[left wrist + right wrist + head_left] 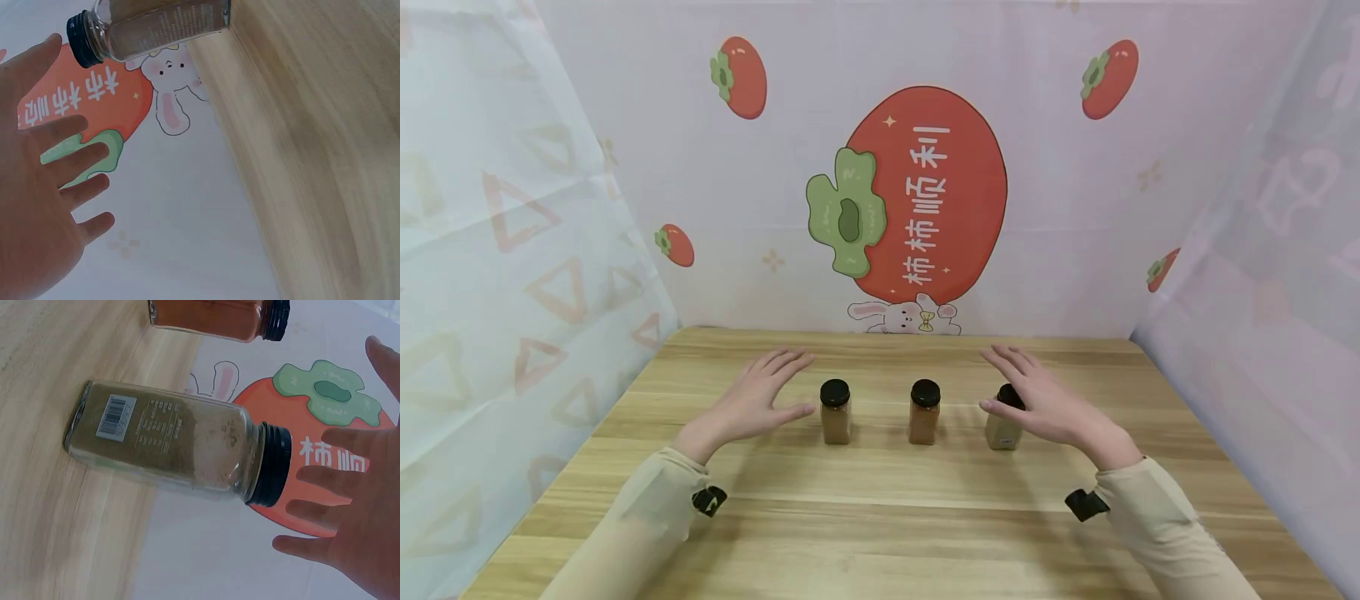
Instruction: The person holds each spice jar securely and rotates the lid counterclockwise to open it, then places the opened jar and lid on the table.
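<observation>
Three square glass spice jars with black lids stand upright in a row on the wooden table. Brown powder fills the left jar [836, 423] [169, 28], reddish-brown powder the middle jar [923, 423] [206, 315]. The right jar [1002, 433] [156, 434] contains greenish-tan powder and bears a barcode label. My left hand [748, 406] [37, 187] hovers left of the left jar, fingers spread, holding nothing. Above and beside the right jar, my right hand [1048, 404] [362, 500] also has its fingers extended; in the head view it partly hides that jar's lid and side.
The wooden table [880, 533] reaches back to a white backdrop [700, 167] printed with persimmons and a rabbit. Patterned sheets [475, 292] hang along both sides. A black wrist camera [709, 501] sits at the left cuff, another wrist camera [1086, 504] at the right.
</observation>
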Tool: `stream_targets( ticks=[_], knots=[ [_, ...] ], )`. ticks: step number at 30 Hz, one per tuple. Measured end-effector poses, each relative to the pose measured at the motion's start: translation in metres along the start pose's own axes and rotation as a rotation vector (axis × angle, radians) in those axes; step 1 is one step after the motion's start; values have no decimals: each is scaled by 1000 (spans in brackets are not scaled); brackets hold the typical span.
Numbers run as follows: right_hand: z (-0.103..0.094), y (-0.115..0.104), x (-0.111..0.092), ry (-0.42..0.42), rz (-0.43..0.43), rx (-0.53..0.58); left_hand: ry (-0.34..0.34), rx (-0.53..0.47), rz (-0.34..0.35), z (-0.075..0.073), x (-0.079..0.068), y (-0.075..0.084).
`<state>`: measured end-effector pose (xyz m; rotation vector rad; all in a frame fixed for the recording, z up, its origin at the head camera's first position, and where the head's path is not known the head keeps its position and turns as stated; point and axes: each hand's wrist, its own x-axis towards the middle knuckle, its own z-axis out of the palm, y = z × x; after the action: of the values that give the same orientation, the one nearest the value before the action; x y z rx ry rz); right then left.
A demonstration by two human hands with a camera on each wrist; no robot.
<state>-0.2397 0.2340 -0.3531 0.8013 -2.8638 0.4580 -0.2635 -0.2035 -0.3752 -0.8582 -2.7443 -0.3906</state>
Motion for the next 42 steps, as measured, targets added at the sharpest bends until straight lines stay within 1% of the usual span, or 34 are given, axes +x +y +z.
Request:
stream_targets(
  ticks=[6, 16, 24, 30, 34, 42],
  knots=[
    [5, -4, 6, 6, -18, 5, 13, -18, 21, 3, -1, -4],
    [12, -17, 21, 6, -62, 15, 14, -53, 40, 7, 0, -7],
    [21, -26, 34, -2, -92, 34, 22, -102, 40, 10, 1, -8],
    [26, -38, 43, -9, -97, 46, 27, -121, 34, 15, 1, -10],
    [31, -43, 47, -2, -110, 40, 36, -127, 42, 18, 1, -11],
    [35, -52, 54, 7, -137, 58, 38, -152, 41, 19, 1, -11]
  ],
)
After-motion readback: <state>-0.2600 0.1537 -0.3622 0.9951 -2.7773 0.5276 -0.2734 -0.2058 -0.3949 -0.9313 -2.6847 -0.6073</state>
